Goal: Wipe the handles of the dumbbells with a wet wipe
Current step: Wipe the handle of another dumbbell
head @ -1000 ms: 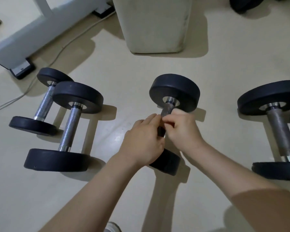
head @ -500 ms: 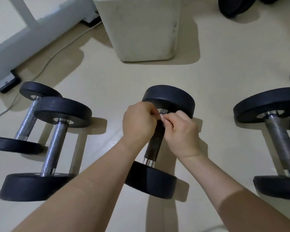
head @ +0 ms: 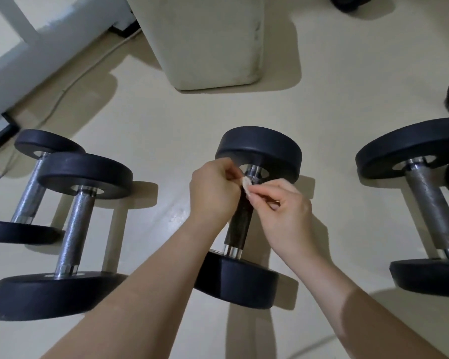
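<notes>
Head view is looking down on a pale floor [head: 151,120], and we are taking the middle dumbbell [head: 246,216] as our landmark. Well to its left, two smaller dumbbells are lying side by side: the far-left dumbbell [head: 29,187] is sitting partly behind the second dumbbell [head: 70,229], and their near plates are overlapping from this angle. Up and left of the landmark, a white frame [head: 44,47] is standing on the floor with a thin cable [head: 70,81] trailing beside it. Directly beyond the landmark, a cream block [head: 210,40] is resting on the floor; we cannot tell whether it is a container.

At the landmark itself, we are holding our left hand [head: 213,193] curled closed against the upper part of the dark knurled handle [head: 240,224], just below the far plate. We are pinching a small pale wet wipe [head: 246,186] between both hands, its visible part lying against the handle's top. Our right hand [head: 283,213] is closing thumb and forefinger on the wipe, the other fingers loosely bent.

To the right of the landmark, well apart, a larger dumbbell [head: 430,211] is lying with its grey handle bare.
</notes>
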`<state>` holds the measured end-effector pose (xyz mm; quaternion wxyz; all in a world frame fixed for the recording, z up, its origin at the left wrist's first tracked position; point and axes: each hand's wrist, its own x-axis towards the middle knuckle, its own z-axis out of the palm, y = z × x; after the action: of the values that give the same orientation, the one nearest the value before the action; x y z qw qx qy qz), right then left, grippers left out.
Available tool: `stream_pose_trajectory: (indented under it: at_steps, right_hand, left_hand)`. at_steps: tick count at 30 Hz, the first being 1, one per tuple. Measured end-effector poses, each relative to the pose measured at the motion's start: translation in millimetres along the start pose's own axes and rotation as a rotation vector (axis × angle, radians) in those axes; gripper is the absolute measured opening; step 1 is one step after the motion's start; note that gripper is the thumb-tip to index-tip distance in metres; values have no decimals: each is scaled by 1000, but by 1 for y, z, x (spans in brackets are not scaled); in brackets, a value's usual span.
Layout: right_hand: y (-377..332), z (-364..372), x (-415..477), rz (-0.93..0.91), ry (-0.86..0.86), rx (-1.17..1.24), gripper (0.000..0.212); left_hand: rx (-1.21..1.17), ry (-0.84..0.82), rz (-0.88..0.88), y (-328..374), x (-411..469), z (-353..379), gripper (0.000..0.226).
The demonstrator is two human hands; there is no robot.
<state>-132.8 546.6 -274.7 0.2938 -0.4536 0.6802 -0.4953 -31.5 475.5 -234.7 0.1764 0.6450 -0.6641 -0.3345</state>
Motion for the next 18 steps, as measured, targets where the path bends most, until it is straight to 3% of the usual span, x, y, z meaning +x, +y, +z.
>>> stream_pose_trajectory:
  at_steps: [4,9,15,18]
  right_hand:
    - [3,-5,-1,158,85,97,12]
    - [2,-28,-12,246,-60,122,14]
    - [-5,-56,-30,317,-104,37,6]
    - [-4,-59,-24,276,-28,60,8]
  left_hand:
    - [220,-104,88,2,-12,-3,15]
    - [419,-290,204,7,-40,-6,12]
    - [316,-218,298,15,-26,8,12]
    - [291,-232,305,24,-19,16,13]
